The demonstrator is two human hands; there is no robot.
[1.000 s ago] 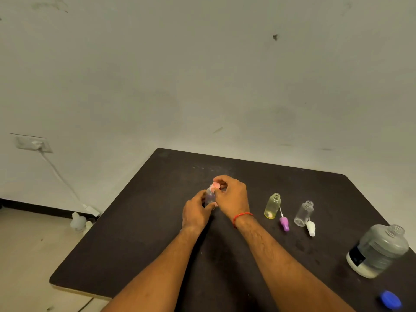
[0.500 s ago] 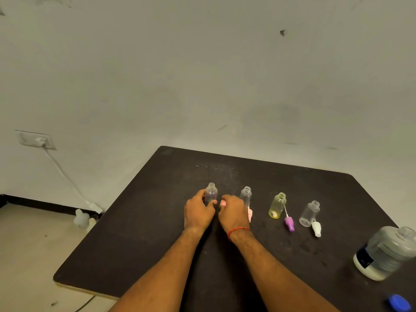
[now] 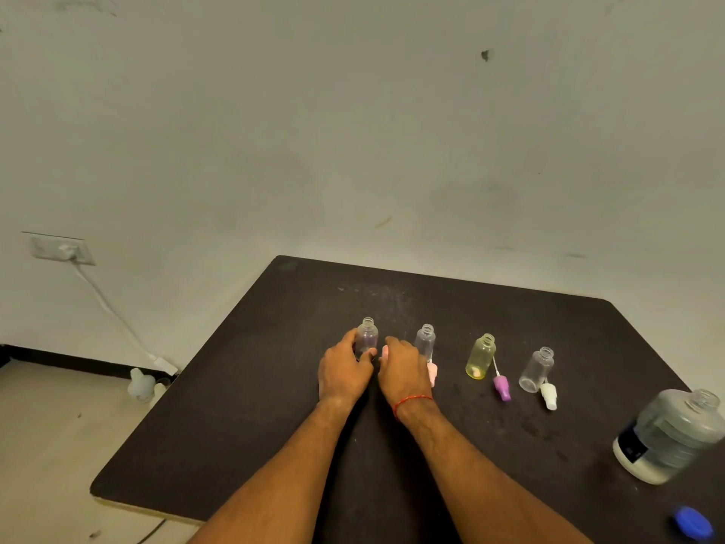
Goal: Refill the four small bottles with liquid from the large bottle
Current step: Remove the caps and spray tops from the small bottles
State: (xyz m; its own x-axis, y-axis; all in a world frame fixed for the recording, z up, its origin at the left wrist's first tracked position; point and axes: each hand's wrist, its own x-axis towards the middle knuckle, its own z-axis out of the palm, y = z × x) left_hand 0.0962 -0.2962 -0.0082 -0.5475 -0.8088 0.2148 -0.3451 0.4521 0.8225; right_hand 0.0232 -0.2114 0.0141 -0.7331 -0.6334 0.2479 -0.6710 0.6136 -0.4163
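Observation:
Four small open bottles stand in a row on the black table. My left hand grips the leftmost small bottle low on its side. My right hand is down on the table just right of it, and its fingertips pinch a pink spray cap. Behind my right hand stands a second clear bottle with another pink cap lying by it. Further right are a yellow bottle and a clear bottle. The large bottle stands uncapped at the right edge.
A purple spray cap lies by the yellow bottle and a white one by the fourth bottle. The large bottle's blue lid lies at the near right corner. A wall socket with a cable is on the left.
My right hand has lifted the pink cap off the leftmost bottle and brought it down to the table. The bottle now stands open in my left hand's grip.

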